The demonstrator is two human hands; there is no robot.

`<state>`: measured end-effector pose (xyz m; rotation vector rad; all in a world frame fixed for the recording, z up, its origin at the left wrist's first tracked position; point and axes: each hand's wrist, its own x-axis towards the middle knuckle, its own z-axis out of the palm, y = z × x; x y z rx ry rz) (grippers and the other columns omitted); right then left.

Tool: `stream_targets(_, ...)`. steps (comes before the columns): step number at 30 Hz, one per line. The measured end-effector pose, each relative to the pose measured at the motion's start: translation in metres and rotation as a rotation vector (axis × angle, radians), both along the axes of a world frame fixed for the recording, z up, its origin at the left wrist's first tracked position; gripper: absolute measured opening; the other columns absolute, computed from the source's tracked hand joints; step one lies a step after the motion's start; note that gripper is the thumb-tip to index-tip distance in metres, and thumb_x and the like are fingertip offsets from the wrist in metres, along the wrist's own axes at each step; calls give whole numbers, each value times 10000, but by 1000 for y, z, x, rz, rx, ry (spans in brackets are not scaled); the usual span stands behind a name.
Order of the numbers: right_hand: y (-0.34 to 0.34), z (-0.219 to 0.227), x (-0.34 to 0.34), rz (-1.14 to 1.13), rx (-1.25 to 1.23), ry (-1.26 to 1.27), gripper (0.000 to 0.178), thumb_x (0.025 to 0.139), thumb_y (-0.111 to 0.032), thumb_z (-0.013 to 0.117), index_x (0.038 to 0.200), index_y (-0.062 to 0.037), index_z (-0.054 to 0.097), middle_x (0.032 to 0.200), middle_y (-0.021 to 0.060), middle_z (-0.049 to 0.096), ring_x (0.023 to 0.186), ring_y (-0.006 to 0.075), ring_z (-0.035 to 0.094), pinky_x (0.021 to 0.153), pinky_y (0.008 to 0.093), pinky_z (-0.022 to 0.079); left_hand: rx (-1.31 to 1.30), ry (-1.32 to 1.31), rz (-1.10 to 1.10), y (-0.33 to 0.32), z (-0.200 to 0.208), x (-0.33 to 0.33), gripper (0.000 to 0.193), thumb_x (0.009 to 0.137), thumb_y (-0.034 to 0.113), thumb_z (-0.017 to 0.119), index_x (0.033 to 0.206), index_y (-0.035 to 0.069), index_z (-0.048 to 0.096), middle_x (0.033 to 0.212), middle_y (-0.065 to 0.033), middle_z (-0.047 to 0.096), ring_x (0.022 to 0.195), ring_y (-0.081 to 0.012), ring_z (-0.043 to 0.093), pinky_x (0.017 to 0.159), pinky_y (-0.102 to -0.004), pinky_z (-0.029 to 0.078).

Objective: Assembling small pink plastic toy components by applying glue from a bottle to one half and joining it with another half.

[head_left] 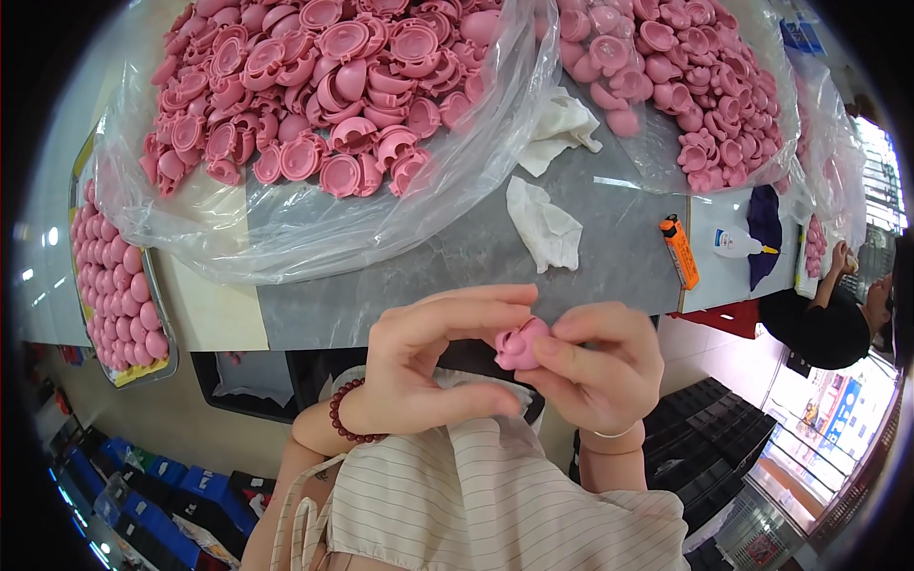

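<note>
Between the fingers of my right hand [600,366] is a small pink plastic shell piece [520,344], rounded, with a gap along its upper side. My left hand [443,357] is curved around its left side, thumb and fingers apart, the fingertips close to the piece. Whether they touch it is hard to make out. Beyond my hands, a heap of similar pink half shells [324,90] lies on a clear plastic bag [314,257] spread over the grey tabletop [409,285].
A second pink heap [685,86] lies in plastic at the far right. Two crumpled white cloths [545,226], an orange cutter [679,252] and a white glue bottle [738,244] lie nearer. At left stands a tray of pink domes [119,290]. Another person [819,328] sits at the right.
</note>
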<state>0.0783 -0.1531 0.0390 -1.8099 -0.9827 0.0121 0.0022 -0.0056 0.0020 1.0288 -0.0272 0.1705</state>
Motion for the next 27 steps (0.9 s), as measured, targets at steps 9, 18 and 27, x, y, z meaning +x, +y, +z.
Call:
stream_targets(9,-15,-10,1,-30,50,-210,134,637,-20,636,760,-38,586,752,96,560,633,217,546,530,272,441,-8,73,94,4,-6,3,520,604,120,768,1034,-53,531,989,-207,577,876,-190,572,775,-272,443)
stream_targets(18,-78,-26,48,-866,420,-266,117,785,-23,486,873,39,532,834,108,537,689,164,498,572,272,408,-8,-39,60,12,-10,0,425,582,-60,723,975,-75,563,933,-174,597,910,-247,583,804,-316,454)
stream_targets(27,-110,-20,83,-1185,416,-342,239,764,-34,518,983,46,469,873,94,498,766,143,470,699,242,395,66,-61,141,20,-3,2,398,559,-38,739,931,-61,600,933,-174,612,807,-187,595,747,-277,467)
